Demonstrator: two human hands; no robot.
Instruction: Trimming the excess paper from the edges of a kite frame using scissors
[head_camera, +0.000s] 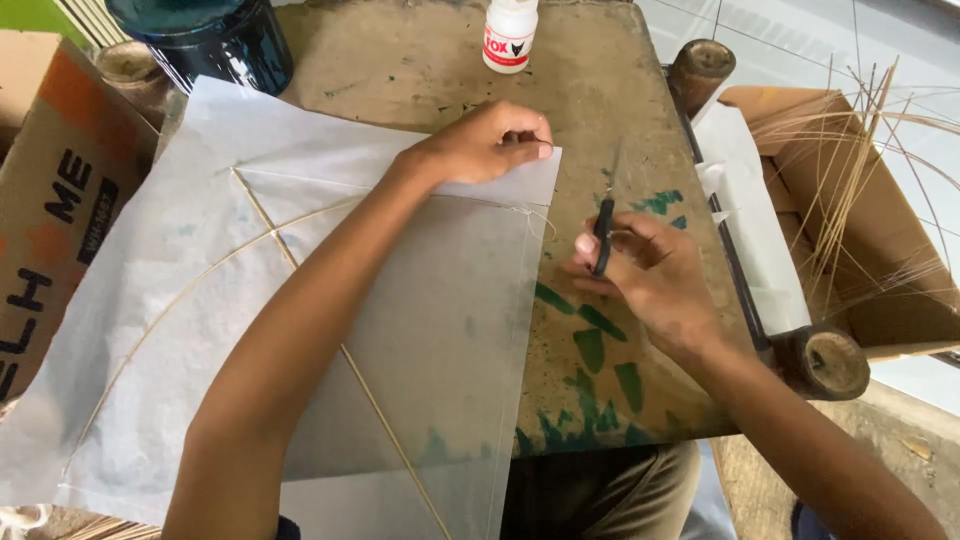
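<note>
A sheet of thin white paper (200, 300) lies spread over the left and middle of a worn wooden table (420, 60), with a kite frame of thin bamboo sticks (300, 270) resting on it: one straight spine running diagonally toward the near edge and one bowed stick arching across it. A fine string (520, 208) runs along the frame's far side toward the paper's right corner. The left hand (490, 140) reaches across the sheet and rests on its far right corner, fingers curled together and pinched down on the folded paper edge. Just to the right, over the bare tabletop, the right hand (640, 270) is closed around the dark handles of a pair of scissors (604, 225), whose slim blades point away from the person, near the paper's right edge but apart from it. Green paint smears (590, 350) mark the table beneath that hand. At the far edge stand a white glue bottle (510, 35) and, to its left, a dark round tub (205, 35). A printed cardboard box (50, 200) sits on the left, and another cardboard box (860, 230) on the right holds a bundle of thin bamboo slivers (850, 160).
</note>
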